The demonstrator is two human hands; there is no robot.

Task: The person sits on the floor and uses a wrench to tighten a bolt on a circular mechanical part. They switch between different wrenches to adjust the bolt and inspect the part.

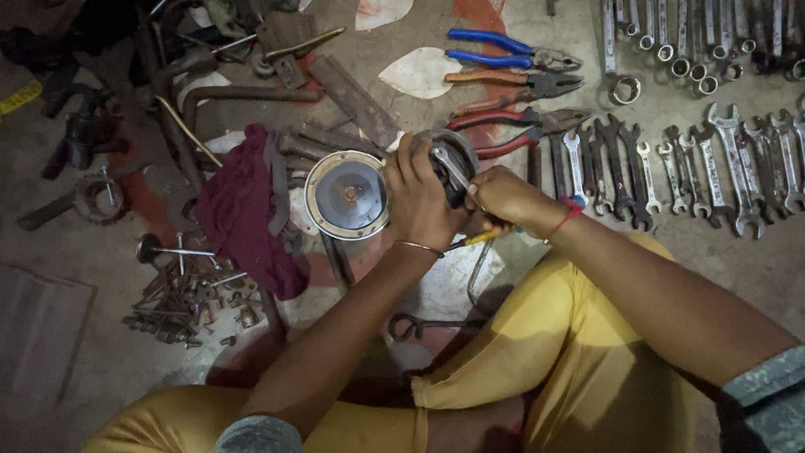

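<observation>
Yellow-clad knees frame my view. Left hand [423,201] grips the round part [453,159] steady; right hand [503,201] clenches a yellow-handled tool [471,241] against it. Disc [347,195] at nine o'clock, spanners [671,172] at three.

1. The cloth [247,210] is dark maroon, plain, with no pattern.
2. The round disc [347,195] is grey, with a brass-coloured rim and a rusty orange centre.
3. The top pliers [511,52] have bright blue handles; the next pliers [513,82] orange ones; the lowest pliers [520,127] red.
4. The wrenches [679,172] are silvery grey, some darkened.
5. The trousers [570,352] are mustard yellow.
6. The floor [50,243] is dull grey, with red and white painted patches.
</observation>
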